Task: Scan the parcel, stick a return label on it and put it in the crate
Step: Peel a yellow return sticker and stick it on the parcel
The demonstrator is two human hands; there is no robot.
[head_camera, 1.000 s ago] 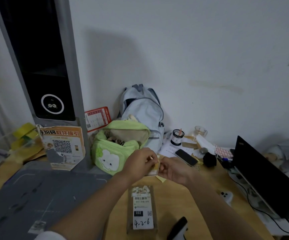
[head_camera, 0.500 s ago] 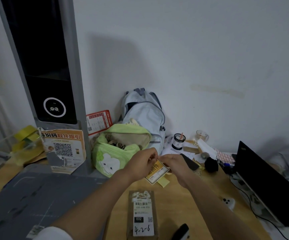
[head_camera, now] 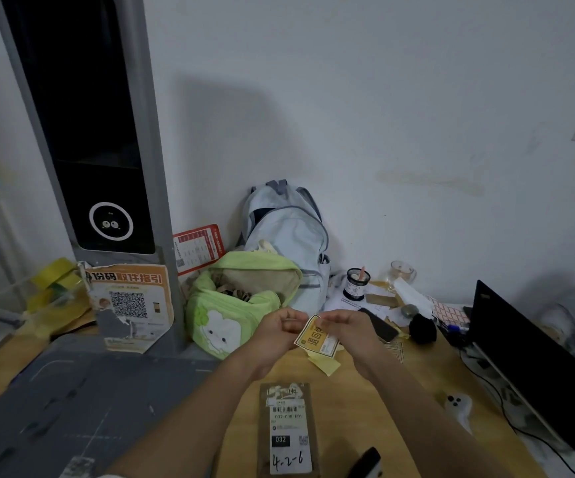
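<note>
A brown parcel [head_camera: 287, 429] with a white shipping label marked "032" and "4-2-6" lies flat on the wooden desk near the front edge. Above it, my left hand [head_camera: 275, 334] and my right hand [head_camera: 349, 331] hold a small yellow-bordered return label [head_camera: 317, 338] between them, each pinching one side. A yellow scrap of backing paper [head_camera: 325, 363] hangs just under the label. The black handle of a scanner [head_camera: 365, 465] shows at the bottom edge.
A grey scanning station with a tall dark column [head_camera: 82, 132] and a grey mat [head_camera: 72, 401] fills the left. A green pouch [head_camera: 230, 305], a pale backpack [head_camera: 289, 236], a phone [head_camera: 380, 326], small clutter and a laptop [head_camera: 534, 360] crowd the back and right.
The return label has turned from edge-on between my fingers to face up and spread wider. My hands have drawn slightly apart, and the yellow backing now hangs lower under it.
</note>
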